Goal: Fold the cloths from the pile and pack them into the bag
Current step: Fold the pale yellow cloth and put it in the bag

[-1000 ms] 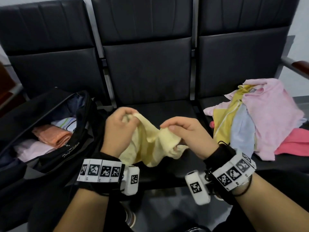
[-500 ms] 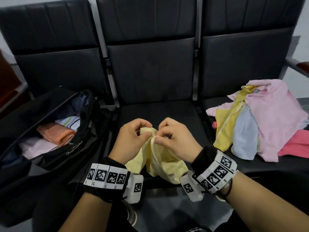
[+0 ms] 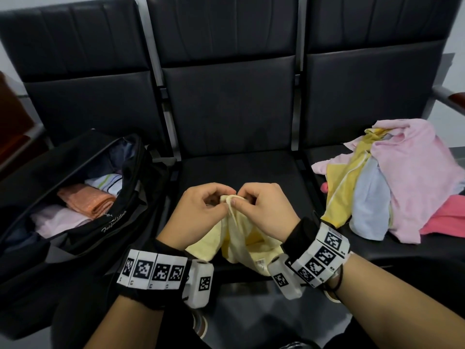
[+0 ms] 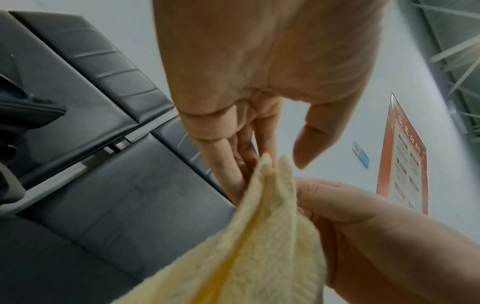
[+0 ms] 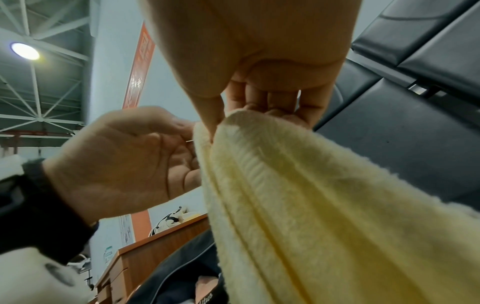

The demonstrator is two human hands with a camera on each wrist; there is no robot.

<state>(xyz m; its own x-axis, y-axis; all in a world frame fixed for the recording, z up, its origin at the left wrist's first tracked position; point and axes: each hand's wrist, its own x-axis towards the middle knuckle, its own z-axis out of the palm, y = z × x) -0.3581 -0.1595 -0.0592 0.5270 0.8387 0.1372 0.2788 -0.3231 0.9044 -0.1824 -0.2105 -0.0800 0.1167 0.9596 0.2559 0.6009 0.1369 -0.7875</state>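
Nearest, wrist bands and two hands meeting over the middle seat (image 3: 251, 172). Left hand (image 3: 201, 210) curled at the top of the yellow cloth (image 3: 241, 238); from its own wrist view, thumb apart from the fabric and fingers (image 4: 233, 164) lying straight behind it, so a true grip cannot be told. Right hand (image 3: 264, 210) pinching the bunched top edge between thumb and fingers (image 5: 259, 98), rest of the cloth hanging in loose pleats toward the seat front. Likely still hunting for corners, not yet folding. Risks, as judged: a single thin pinch slipping and dropping the cloth off the seat edge to the floor; grabbing a crease instead of a true corner, giving a crooked fold. Further left, bag (image 3: 105, 222) open on its seat with folded cloths inside. Further right, pile (image 3: 392, 182) of unfolded cloths, well apart from both hands.
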